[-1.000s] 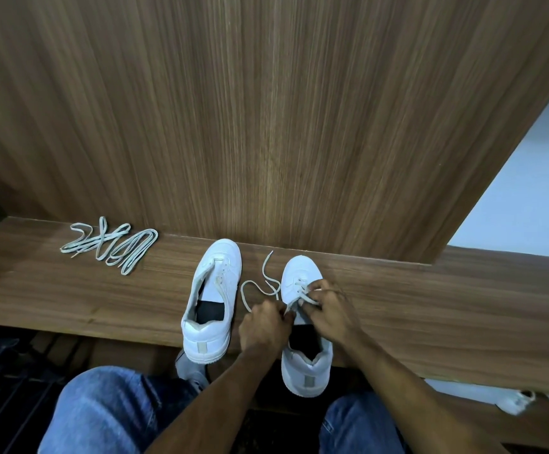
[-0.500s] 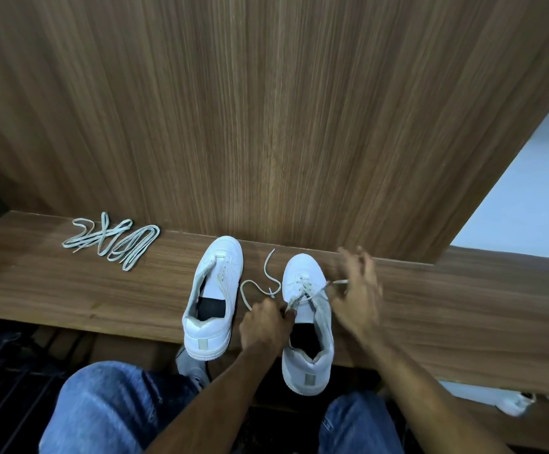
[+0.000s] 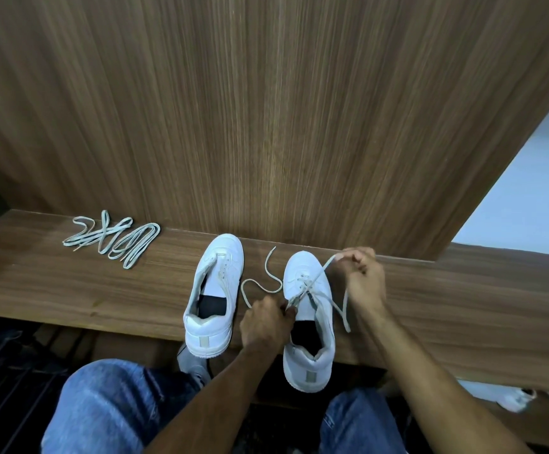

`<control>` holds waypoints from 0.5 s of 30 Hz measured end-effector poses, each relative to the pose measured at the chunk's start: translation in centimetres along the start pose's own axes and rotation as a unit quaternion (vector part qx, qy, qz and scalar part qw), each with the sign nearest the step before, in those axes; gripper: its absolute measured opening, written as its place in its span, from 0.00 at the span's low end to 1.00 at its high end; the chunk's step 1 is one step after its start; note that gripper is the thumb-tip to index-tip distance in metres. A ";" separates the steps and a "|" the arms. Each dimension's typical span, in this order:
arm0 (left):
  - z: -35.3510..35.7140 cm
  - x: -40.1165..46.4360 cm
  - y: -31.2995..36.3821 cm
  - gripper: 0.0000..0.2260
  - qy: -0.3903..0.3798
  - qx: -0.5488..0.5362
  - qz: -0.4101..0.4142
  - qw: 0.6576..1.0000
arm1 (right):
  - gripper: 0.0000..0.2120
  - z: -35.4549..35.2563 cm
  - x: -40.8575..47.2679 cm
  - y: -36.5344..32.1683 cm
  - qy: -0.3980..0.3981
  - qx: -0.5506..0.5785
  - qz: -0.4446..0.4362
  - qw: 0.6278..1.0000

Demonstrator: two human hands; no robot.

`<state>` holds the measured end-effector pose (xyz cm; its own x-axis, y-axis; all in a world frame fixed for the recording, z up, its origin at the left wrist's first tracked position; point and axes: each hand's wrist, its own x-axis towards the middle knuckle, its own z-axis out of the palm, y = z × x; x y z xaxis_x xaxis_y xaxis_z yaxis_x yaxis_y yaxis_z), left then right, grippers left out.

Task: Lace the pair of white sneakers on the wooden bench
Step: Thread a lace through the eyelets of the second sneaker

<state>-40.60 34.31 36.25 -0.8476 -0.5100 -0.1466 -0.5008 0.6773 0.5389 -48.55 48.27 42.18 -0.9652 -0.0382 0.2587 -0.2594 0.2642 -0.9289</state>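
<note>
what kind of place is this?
Probably a home entryway or shoe-changing nook: a built-in wooden bench against a wood-panelled wall, with more shoes stored under it.

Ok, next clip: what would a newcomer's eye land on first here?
Two hands at bench centre working a lace through the right sneaker: the right hand pinches one end up and away, the left hand grips the shoe's eyelet edge. Beside it stands the left sneaker, unlaced. A spare lace lies bundled at the far left of the bench.
</note>
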 end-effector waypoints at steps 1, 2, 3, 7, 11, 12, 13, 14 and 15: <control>0.0 0.0 0.0 0.18 -0.001 0.000 0.001 1.000 | 0.11 -0.6 0.6 -0.8 0.047 0.026 -0.005 0.999; 0.0 -0.1 0.0 0.18 -0.002 0.000 0.003 1.000 | 0.11 -1.1 1.1 -1.4 0.087 0.041 -0.009 0.995; 0.0 -0.1 0.0 0.17 -0.002 0.000 0.004 1.000 | 0.10 -1.5 1.5 -1.7 0.115 0.048 -0.013 0.992; 0.0 -0.1 -0.1 0.18 -0.003 -0.003 0.002 1.000 | 0.09 -1.9 1.8 -0.7 0.100 -0.047 -0.050 0.993; 0.2 0.1 -0.2 0.18 -0.010 0.005 0.000 1.000 | 0.24 -0.7 0.0 1.8 -0.080 -0.317 -0.031 0.944; 0.2 0.1 -0.1 0.18 -0.009 0.003 0.000 1.000 | 0.24 -0.4 -0.7 2.0 -0.110 -0.355 -0.033 0.928; 0.2 0.1 -0.1 0.18 -0.006 0.000 0.000 1.000 | 0.21 -0.1 -1.4 2.2 -0.136 -0.381 -0.040 0.914; 0.1 0.1 -0.1 0.18 -0.002 -0.002 0.001 1.000 | 0.19 0.3 -2.1 2.2 -0.160 -0.405 -0.042 0.899; 0.2 0.1 -0.2 0.18 -0.002 -0.004 0.001 1.000 | 0.18 0.7 -2.8 2.3 -0.174 -0.424 -0.045 0.887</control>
<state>-40.63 34.25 36.00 -0.8488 -0.5074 -0.1483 -0.4981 0.6737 0.5460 -46.51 48.35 39.15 -0.9317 -0.3527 0.0864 -0.3605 0.8699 -0.3366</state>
